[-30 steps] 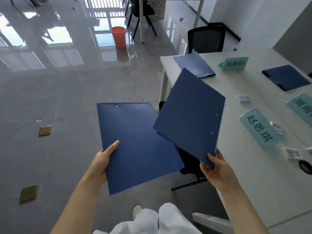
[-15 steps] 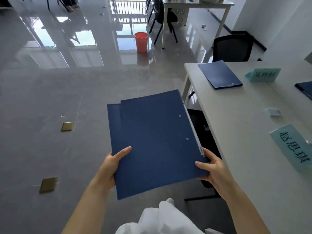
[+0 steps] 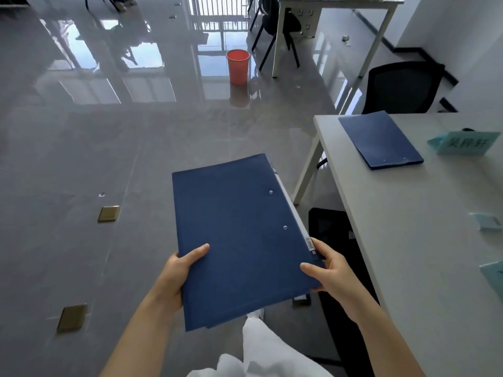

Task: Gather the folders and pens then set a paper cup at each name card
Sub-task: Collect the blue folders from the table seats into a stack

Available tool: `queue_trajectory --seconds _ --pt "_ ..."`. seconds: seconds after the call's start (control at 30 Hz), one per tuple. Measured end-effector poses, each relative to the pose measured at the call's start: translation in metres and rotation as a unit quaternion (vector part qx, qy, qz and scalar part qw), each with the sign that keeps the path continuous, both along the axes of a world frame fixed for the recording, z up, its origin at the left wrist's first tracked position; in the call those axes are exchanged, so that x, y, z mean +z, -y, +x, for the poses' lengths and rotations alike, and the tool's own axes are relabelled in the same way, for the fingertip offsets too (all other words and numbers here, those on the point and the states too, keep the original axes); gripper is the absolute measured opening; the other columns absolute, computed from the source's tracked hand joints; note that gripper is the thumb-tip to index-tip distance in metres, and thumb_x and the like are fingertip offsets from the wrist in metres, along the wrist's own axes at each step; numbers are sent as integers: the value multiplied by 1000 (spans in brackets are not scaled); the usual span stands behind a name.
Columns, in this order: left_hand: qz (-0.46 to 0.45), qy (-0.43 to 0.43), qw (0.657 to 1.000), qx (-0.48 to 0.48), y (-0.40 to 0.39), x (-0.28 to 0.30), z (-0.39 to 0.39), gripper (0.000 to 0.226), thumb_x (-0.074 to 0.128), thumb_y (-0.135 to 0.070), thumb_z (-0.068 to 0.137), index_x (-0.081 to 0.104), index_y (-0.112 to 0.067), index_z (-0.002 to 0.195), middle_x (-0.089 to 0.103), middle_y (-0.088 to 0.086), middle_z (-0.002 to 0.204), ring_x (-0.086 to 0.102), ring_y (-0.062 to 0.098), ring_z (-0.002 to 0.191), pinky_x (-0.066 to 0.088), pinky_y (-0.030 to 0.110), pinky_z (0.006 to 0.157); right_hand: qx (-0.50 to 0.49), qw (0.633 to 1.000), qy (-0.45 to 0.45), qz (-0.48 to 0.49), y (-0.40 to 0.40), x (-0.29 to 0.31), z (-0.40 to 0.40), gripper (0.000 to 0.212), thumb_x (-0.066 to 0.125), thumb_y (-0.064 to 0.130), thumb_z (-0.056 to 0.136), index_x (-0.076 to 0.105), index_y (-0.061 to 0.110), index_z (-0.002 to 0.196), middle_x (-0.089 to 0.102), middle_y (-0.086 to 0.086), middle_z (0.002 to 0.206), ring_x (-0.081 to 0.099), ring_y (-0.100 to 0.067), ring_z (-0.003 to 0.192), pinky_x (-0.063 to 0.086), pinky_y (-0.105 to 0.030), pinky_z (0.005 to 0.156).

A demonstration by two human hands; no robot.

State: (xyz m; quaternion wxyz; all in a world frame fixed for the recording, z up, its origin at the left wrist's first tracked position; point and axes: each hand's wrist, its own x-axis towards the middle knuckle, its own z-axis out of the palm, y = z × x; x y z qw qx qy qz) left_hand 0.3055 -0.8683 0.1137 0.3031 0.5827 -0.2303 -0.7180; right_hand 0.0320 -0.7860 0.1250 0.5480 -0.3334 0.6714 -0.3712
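Observation:
Two dark blue folders (image 3: 236, 235) lie stacked one on the other in front of me, over the floor. My left hand (image 3: 177, 273) grips their left edge with the thumb on top. My right hand (image 3: 326, 270) grips the right edge near the spine. Another blue folder (image 3: 381, 140) lies flat at the far end of the white table (image 3: 408, 227). A teal name card (image 3: 468, 142) stands just right of it. A second teal card (image 3: 494, 276) shows at the right edge of the frame. No pens or paper cups are in view.
A black chair (image 3: 402, 88) stands at the table's far end, and another dark chair (image 3: 332, 240) is tucked under the table beside me. A red bin (image 3: 238, 66) stands on the glossy grey floor ahead. Brass floor plates (image 3: 109, 213) lie to the left. A small pale slip (image 3: 487, 221) rests on the table.
The two folders, held apart a second ago, have come together into one aligned stack between both hands. My view has turned left, so the table's nearer cards have left the frame.

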Motion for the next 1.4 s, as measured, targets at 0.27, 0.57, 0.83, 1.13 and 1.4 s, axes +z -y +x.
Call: queue_trajectory --seconds 0.27,0.57,0.83,1.13,1.4 --pt "-9 -15 999 30 122 11 -39 34 65 -21 87 63 -6 117 75 13 103 74 31 82 60 39 59 56 969 -239 -21 135 -4 -53 29 52 29 96 61 17 121 59 -1 102 59 -13 94 41 -12 68" --pt "6 -37 999 -9 243 6 -79 37 64 -24 86 63 -7 118 73 14 108 73 32 85 61 40 63 -5 996 -66 53 258 -16 -74 36 35 37 102 62 13 106 67 -2 107 62 -14 96 46 -26 76" --pt "5 -36 998 -60 403 3 -99 30 62 -27 87 66 -10 111 75 12 103 74 29 80 60 39 63 -92 993 -16 65 391 -23 -72 40 39 40 100 64 8 102 70 -8 106 66 -24 99 52 -40 88" --pt "-12 0 980 -197 608 12 -165 34 65 -27 86 65 -8 114 74 14 104 74 28 77 59 37 59 -233 972 5 32 519 -8 -98 41 38 43 100 64 12 105 72 -1 101 69 -18 92 58 -34 76" --pt "41 21 946 -320 704 -7 -280 37 61 -22 90 58 -17 127 75 5 97 73 22 70 58 32 56 -336 940 -47 28 575 -16 -169 36 46 38 97 61 6 102 70 -3 98 67 -19 90 57 -38 78"
